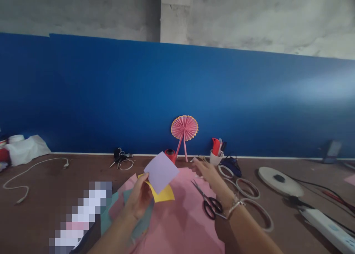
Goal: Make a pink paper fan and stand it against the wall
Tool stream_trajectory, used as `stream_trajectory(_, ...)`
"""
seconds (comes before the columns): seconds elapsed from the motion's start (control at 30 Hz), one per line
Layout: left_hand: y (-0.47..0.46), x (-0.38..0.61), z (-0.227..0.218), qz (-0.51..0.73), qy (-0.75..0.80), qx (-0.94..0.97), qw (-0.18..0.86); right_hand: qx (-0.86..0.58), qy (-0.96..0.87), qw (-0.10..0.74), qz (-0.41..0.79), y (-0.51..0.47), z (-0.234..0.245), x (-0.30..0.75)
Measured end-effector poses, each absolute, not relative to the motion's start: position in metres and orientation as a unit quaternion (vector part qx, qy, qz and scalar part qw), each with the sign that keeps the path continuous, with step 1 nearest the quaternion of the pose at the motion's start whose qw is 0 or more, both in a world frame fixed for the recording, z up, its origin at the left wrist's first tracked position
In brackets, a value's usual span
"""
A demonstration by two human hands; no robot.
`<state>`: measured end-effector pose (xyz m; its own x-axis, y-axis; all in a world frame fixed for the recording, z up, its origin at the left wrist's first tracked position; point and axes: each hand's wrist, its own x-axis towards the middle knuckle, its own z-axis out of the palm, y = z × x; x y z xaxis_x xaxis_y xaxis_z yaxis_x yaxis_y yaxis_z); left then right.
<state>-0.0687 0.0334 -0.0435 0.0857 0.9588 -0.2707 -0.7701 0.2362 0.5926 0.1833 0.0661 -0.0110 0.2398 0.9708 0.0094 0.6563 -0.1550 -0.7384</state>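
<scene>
My left hand (140, 195) pinches a square of lilac paper (161, 172) and a yellow paper (165, 194) beneath it, thumb on top. My right hand (206, 169) reaches over the far right edge of a large pink sheet (177, 220), fingers stretched out and apart; nothing is visible in it. Black-handled scissors (208, 202) lie beside my right wrist, partly on the pink sheet, blades pointing away. Teal paper (141, 220) shows under my left forearm. A pleated pink paper fan (185, 128) with a yellow edge stands against the blue panel.
Behind my right hand stands a white cup (215, 158) of pens. Tape rolls (247, 188) lie to the right, near a round white device (280, 182) and a power strip (327, 228). A red object (170, 156) and a white cable (33, 170) are also on the table.
</scene>
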Motion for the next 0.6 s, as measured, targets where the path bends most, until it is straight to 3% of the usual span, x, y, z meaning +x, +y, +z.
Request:
stream_trajectory(0.07,0.028,-0.063,-0.04,0.597,0.3,0.187,0.72,-0.584,-0.522,0.355,0.51,0.052,-0.015,0.157)
stream_trajectory(0.17,0.022,-0.057,-0.036,0.588,0.297,0.241,0.712,-0.474,-0.478,0.416,0.611,0.034,-0.02,0.125)
stream_trajectory(0.4,0.024,-0.061,-0.04,0.58,0.308,0.314,0.686,-0.507,-0.468,0.522,0.501,0.04,-0.033,0.138)
stream_trajectory(0.6,0.03,-0.071,-0.037,0.612,0.255,0.237,0.71,-0.617,-0.494,0.501,0.352,0.06,-0.051,0.18)
